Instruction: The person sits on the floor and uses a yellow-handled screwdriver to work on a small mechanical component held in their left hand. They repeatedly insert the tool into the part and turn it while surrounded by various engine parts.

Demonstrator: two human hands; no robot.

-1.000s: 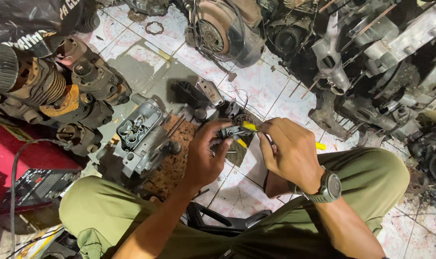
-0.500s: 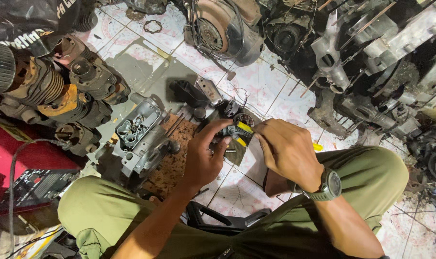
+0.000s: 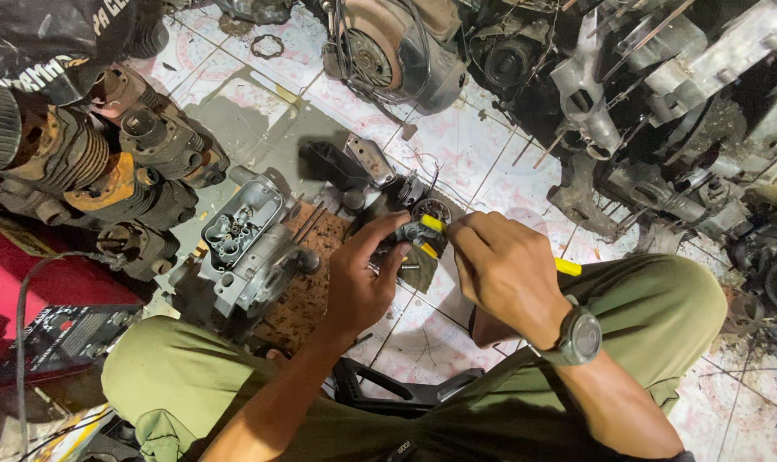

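Tiled workshop floor (image 3: 482, 162) crowded with engine parts; small dark part being worked between the knees.
Left to right: rusty cylinders (image 3: 106, 162), a grey opened casing (image 3: 247, 248), then the left hand (image 3: 363, 287) pinching the small part (image 3: 414, 231) on the tiles, and the right hand (image 3: 508, 274) closed around a yellow-handled tool (image 3: 566, 267) set against it. Part not yet apart. Since half a second ago both hands barely shifted.

left hand (image 3: 363, 282): fingers curled, gripping | right hand (image 3: 504, 265): fisted, gripping, wrist bent
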